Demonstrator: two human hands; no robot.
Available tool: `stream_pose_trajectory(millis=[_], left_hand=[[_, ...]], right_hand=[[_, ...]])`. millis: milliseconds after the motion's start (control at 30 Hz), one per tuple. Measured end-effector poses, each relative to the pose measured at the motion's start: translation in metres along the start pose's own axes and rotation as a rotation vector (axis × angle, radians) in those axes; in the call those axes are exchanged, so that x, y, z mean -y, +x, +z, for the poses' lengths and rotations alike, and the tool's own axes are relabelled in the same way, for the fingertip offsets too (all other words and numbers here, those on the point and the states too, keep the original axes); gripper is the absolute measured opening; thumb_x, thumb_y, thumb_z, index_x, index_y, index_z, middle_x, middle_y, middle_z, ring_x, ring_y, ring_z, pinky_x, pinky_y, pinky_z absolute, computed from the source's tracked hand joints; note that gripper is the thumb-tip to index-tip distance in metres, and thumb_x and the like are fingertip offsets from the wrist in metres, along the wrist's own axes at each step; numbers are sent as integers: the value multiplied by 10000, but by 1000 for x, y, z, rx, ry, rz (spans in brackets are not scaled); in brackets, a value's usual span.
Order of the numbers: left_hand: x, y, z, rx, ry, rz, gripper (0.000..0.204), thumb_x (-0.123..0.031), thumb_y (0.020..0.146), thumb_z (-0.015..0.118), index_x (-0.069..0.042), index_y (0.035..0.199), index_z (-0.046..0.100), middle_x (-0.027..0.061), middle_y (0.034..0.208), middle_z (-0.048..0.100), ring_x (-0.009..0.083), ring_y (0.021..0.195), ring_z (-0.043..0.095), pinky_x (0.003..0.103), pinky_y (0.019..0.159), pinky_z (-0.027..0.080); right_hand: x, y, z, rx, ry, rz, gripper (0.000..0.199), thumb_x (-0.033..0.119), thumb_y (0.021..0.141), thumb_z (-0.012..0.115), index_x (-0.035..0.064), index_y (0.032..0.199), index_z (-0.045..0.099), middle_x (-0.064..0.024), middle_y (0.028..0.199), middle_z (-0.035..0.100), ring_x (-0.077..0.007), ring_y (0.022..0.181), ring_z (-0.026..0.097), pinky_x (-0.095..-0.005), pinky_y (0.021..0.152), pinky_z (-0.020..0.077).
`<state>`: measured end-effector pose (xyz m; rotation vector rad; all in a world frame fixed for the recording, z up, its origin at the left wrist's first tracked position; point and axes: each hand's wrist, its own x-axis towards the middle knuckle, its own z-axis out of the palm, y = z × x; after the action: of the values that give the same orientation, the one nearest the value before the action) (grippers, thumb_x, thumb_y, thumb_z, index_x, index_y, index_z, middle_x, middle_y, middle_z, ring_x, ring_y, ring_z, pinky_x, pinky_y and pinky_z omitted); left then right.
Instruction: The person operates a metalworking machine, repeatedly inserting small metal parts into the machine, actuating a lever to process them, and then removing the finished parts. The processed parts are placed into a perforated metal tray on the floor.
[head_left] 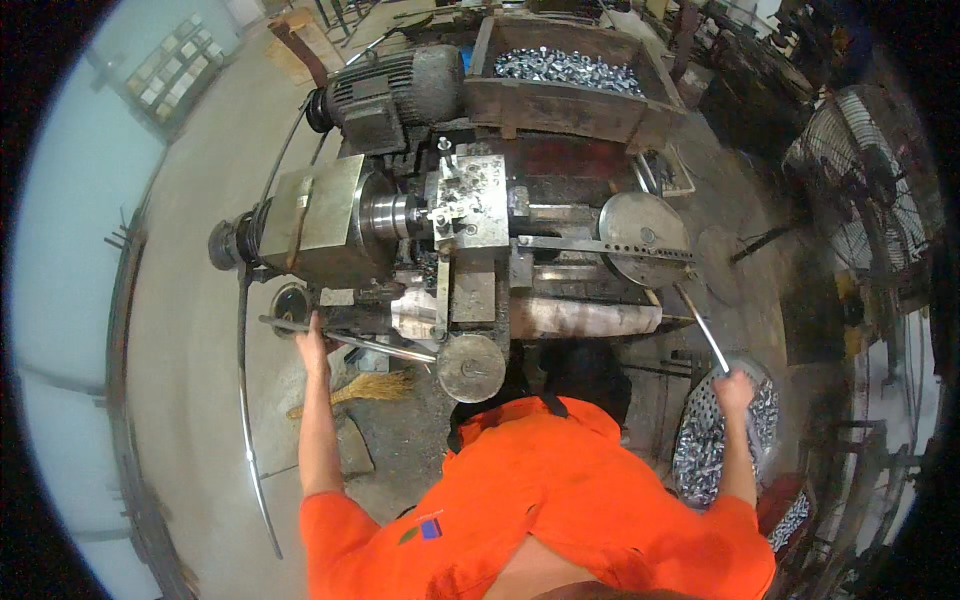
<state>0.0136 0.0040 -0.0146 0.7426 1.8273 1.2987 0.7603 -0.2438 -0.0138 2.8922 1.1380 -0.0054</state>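
Observation:
A small lathe stands in front of me, its chuck facing a tool block. Around a long flat lever at the front left my left hand is closed, the thumb over the bar. The lever runs toward a round metal disc near my body. On the right, my right hand grips a bright metal rod handle, which slants up toward a large round plate. A perforated bar links that plate to the tool block side. The workpiece at the chuck is too small to make out.
Behind the lathe are a motor and a wooden box of small shiny metal parts. A round basket of similar parts stands below my right hand. A straw broom lies on the left floor; a fan stands right.

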Motion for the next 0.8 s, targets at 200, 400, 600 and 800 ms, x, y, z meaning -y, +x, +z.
stream_pose_trajectory(millis=[200, 400, 600, 800], left_hand=[[-2, -3, 13, -48, -11, 44, 301, -197, 814, 544, 9, 1030, 505, 116, 840, 580, 203, 590, 593, 322, 474, 509], [-12, -16, 23, -39, -89, 96, 269, -181, 811, 530, 30, 977, 526, 103, 759, 587, 201, 547, 589, 323, 458, 508], [-2, -1, 10, -5, 12, 52, 268, -196, 817, 520, 55, 911, 534, 118, 709, 589, 200, 482, 578, 315, 429, 518], [-3, 4, -1, 10, 128, -20, 327, -248, 827, 530, 76, 867, 540, 158, 711, 597, 237, 493, 601, 331, 421, 541]], right_hand=[[52, -86, -21, 95, 398, 20, 311, 248, 596, 534, 14, 795, 584, -243, 704, 572, -430, 708, 553, -452, 650, 442], [50, -99, -1, 53, 424, -26, 351, 244, 609, 556, 35, 886, 607, -226, 682, 584, -413, 663, 571, -459, 626, 452], [51, -97, -3, 270, 490, 55, 457, 248, 620, 554, 36, 1023, 596, -243, 737, 587, -408, 719, 579, -455, 666, 449], [26, -53, -5, 123, 215, -82, 619, 277, 643, 579, 21, 1201, 502, -241, 821, 605, -384, 725, 597, -447, 654, 474]])
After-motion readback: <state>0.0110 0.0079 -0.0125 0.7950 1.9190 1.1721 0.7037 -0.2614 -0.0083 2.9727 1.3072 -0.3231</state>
